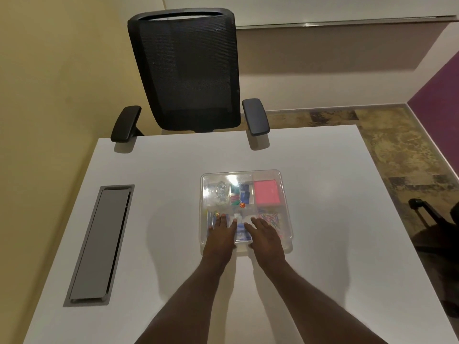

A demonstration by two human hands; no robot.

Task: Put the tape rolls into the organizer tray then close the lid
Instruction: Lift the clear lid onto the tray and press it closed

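Observation:
A clear plastic organizer tray (284, 192) lies in the middle of the white table (335, 219), with its transparent lid (228, 178) down over the compartments. Through the lid I see clear tape rolls (220, 193) in the far left compartment, a pink notepad (267, 191), blue and green small items and coloured paper clips (269, 217). My left hand (221, 235) lies flat on the near left part of the lid. My right hand (264, 235) lies flat on the near right part. Both hands hold nothing, fingers spread.
A grey cable hatch (99, 244) is set into the table at the left. A black mesh office chair (188, 70) stands at the table's far edge. To the right, off the table, dark chair parts (432, 219) sit on the patterned floor.

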